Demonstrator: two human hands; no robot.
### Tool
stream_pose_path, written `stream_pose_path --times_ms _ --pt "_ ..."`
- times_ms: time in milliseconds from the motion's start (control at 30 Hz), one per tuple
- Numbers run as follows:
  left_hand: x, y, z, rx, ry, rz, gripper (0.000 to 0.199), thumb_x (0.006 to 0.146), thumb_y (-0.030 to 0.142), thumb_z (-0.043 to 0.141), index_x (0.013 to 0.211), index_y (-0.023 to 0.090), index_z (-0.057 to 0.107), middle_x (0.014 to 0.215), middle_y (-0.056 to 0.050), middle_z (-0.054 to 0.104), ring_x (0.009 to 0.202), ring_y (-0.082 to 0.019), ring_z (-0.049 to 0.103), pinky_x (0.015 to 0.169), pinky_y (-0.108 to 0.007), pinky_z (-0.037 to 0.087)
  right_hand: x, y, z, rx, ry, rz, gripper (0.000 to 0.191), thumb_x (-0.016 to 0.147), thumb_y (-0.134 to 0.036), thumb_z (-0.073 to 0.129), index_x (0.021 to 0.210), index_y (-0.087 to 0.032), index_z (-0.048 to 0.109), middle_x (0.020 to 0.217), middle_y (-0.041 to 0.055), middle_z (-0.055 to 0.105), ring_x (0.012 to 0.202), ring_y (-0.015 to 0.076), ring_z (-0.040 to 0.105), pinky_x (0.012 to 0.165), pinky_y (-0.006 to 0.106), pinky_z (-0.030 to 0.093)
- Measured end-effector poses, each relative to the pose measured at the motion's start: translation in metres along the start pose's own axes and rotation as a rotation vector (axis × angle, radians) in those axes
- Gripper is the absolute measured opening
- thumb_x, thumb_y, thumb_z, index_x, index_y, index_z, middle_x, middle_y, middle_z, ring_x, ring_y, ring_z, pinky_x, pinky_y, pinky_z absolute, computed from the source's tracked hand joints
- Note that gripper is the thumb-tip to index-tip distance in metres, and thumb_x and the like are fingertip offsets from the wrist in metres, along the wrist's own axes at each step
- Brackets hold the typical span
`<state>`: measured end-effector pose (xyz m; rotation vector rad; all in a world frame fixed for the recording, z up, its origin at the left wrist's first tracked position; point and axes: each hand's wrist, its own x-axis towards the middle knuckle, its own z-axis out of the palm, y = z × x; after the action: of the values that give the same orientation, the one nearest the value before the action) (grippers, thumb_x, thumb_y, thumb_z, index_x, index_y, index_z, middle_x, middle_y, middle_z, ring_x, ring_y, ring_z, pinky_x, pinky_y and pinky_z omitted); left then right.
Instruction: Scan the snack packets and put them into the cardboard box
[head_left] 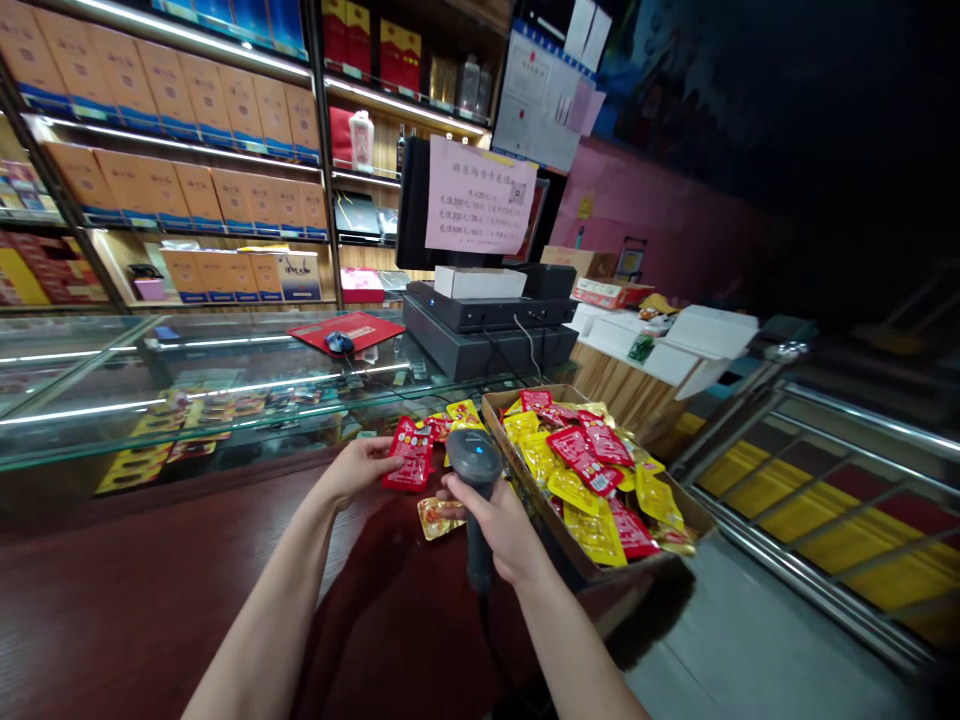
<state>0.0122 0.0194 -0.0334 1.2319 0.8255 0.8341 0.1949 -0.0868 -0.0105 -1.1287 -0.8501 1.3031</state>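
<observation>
Pinched at its left edge, a red snack packet [409, 456] stands tilted up in my left hand [360, 472], its printed side facing me. My right hand [504, 528] is wrapped round the handle of a dark barcode scanner [475, 458], whose head shows a small blue light. The scanner is just right of the red packet, apart from it. Below them a gold packet [438, 519] lies on the dark red counter [360, 610], partly covered by my right fingers. More yellow packets [463, 412] lie behind the scanner. A cardboard box [517, 462] of red and yellow packets sits to the right.
Behind the counter edge is a glass display case [225, 385] with a red mat [349, 332] and a mouse [339, 342]. A monitor [416, 205] stands on a black cash drawer [480, 345]. Metal railing [810, 500] runs along the right. Boxed goods [202, 100] fill the shelves.
</observation>
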Motion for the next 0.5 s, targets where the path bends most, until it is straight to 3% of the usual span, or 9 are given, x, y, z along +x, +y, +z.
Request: stream_pose_path --times_ms 100,267,500 --pt "0.008 -0.013 0.002 -0.076 0.101 0.022 0.052 0.057 0.03 0.079 0.105 0.012 0.067 0.082 -0.006 0.071 0.069 -0.016 0.062 0.069 -0.027 0.046 0.006 -0.002 0.019 0.008 -0.103 0.063 0.037 0.059 -0.041 0.076 0.079 -0.013 0.061 0.07 0.0031 0.063 0.063 0.0177 0.065 0.054 0.029 0.054" --pt "0.017 -0.033 -0.001 -0.103 0.079 0.04 0.058 0.057 0.033 0.079 0.11 0.013 0.064 0.084 -0.007 0.071 0.057 -0.01 0.056 0.054 -0.02 0.039 0.021 0.009 0.044 -0.001 -0.114 0.138 0.038 0.06 -0.043 0.074 0.077 -0.013 0.057 0.06 -0.0012 0.059 0.048 0.012 0.06 0.04 0.022 0.049" --pt "0.016 -0.032 -0.008 -0.093 0.095 0.064 0.058 0.057 0.036 0.078 0.109 0.013 0.065 0.086 -0.008 0.07 0.059 -0.01 0.056 0.054 -0.02 0.038 0.023 0.014 0.046 -0.075 -0.09 0.143 0.03 0.069 -0.04 0.069 0.078 -0.013 0.058 0.053 -0.002 0.058 0.038 0.0083 0.054 0.035 0.017 0.042"
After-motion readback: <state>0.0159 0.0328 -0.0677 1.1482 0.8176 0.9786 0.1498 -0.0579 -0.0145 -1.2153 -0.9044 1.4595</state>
